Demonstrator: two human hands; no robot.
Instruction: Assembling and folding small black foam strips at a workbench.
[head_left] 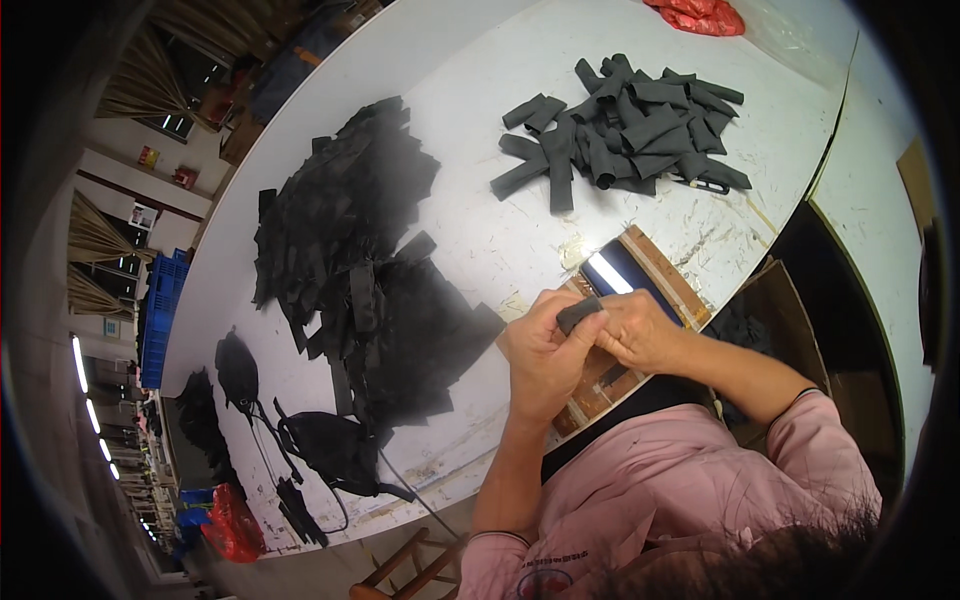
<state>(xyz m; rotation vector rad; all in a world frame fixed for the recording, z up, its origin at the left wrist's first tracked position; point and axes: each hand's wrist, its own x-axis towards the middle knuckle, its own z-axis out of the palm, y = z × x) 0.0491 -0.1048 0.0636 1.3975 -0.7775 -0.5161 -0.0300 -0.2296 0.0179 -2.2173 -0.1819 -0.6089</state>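
Note:
Close in front of my body, my left hand (540, 355) and my right hand (640, 332) are together, gripping a small dark grey fabric piece (579, 315) between thumbs and fingers. Part of the piece is hidden by the fingers. Just beneath both hands lies a wooden frame (668, 275) with a shiny dark blue surface (622, 272) set in it. Beyond it is a heap of dark grey fabric tubes (640, 130). Left of my hands spreads a big pile of flat black fabric pieces (350, 220).
The white table (465, 95) carries scattered thread scraps. Black bags with cords (330, 450) lie at the left near edge, beside a red plastic bag (232, 525). Another red bag (700, 15) is at the far edge. A cardboard box (790, 310) with dark fabric stands at right.

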